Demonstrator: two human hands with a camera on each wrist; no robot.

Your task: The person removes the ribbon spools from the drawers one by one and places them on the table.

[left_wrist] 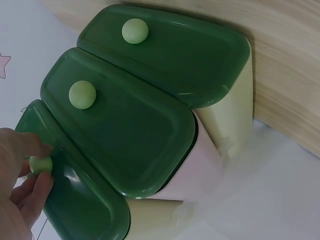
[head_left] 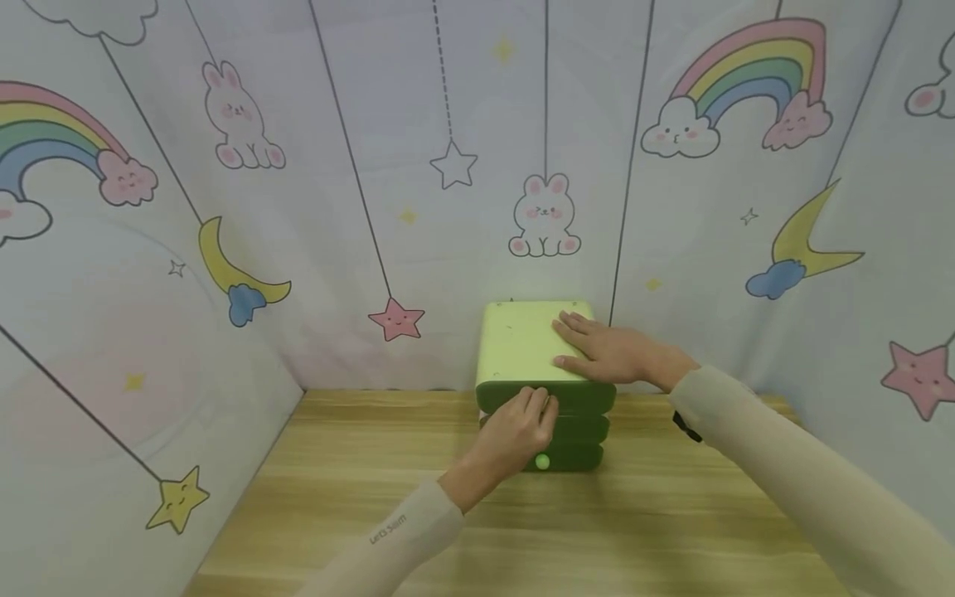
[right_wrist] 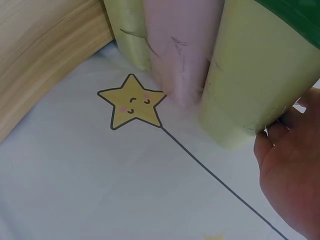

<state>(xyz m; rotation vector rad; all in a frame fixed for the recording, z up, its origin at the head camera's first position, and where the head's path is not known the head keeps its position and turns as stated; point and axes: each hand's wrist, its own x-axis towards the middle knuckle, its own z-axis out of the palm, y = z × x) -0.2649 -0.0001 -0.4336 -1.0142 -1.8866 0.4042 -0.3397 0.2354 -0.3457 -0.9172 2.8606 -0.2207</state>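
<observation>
A small three-drawer cabinet [head_left: 515, 340] with a pale green top and dark green fronts stands against the back wall. My left hand [head_left: 518, 427] pinches the round light green knob [left_wrist: 41, 165] of the top drawer [left_wrist: 85, 195], fingers and thumb around it. My right hand [head_left: 615, 352] lies flat on the right part of the cabinet's top, fingers spread. In the left wrist view the middle drawer [left_wrist: 125, 125] and bottom drawer [left_wrist: 190, 60] each show a free knob. The right wrist view has the cabinet's side, with a pink tier [right_wrist: 182, 45] between pale green ones.
The cabinet stands at the rear of a wood-grain table [head_left: 358, 497]. White cloth walls [head_left: 336, 207] printed with rabbits, stars, moons and rainbows enclose the table at the back and both sides. A dark band [head_left: 686, 427] shows at the right wrist.
</observation>
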